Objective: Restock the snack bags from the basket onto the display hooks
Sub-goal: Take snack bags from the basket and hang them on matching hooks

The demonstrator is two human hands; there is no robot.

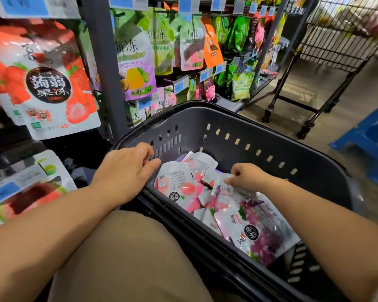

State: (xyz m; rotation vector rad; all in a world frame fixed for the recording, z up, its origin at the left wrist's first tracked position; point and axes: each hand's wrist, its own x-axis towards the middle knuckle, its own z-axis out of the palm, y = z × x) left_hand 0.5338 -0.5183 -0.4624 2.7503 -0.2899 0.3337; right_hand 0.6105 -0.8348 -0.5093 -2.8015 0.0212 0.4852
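- Shop shelving fills the background: green, purple and orange hanging snack pouches [138, 62] are displayed along a grey metal display rack [100, 62], and a large strawberry-printed white bag [46, 83] is seen at far left.
- The right hand [247, 175] is reached down into the basket with the wrist bent. Its fingers are curled, and the top edge of a white-and-purple snack pouch [225, 195] is pinched between thumb and fingertips.
- The left hand [127, 168] is held palm-down over the basket's near-left rim, with the fingers loosely curled and the thumb stretched toward a pink-and-white snack pouch [175, 182]. Nothing is gripped, and whether the thumb touches that pouch cannot be told.
- Both bare forearms are extended forward from the lower corners, the left one passing above a knee clad in tan cloth [129, 258].
- Other snack bags are heaped in the bottom of the dark grey slotted plastic basket [238, 127]; a purple grape-printed pouch [258, 236] lies nearest the right forearm.
- Beyond the basket, a black wire trolley [336, 40] on castors and a blue plastic stool [367, 138] are stood on the grey floor [303, 88].
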